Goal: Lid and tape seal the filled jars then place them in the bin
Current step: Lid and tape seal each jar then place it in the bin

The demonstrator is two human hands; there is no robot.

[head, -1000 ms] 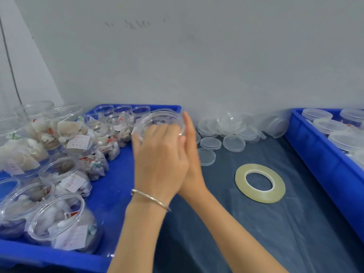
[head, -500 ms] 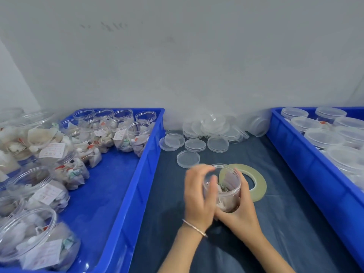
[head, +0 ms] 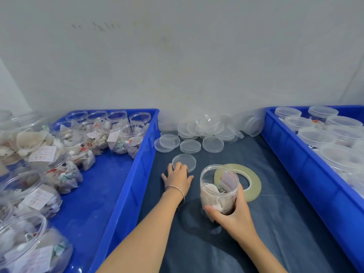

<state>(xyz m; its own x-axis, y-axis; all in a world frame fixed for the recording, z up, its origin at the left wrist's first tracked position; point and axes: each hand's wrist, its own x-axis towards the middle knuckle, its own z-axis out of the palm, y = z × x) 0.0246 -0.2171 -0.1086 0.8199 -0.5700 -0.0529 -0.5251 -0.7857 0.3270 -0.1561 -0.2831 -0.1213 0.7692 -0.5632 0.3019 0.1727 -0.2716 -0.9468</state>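
My right hand [head: 234, 215] wraps its curled fingers round the open filled jar [head: 219, 189]; my left hand [head: 177, 177] rests spread fingertips on a loose lid [head: 185, 162] farther left.

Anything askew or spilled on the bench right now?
Nothing spilled. The spare lids by the wall lie in a loose, overlapping heap, some tilted. The open jar in the right hand stands upright; the left hand touches a single lid.
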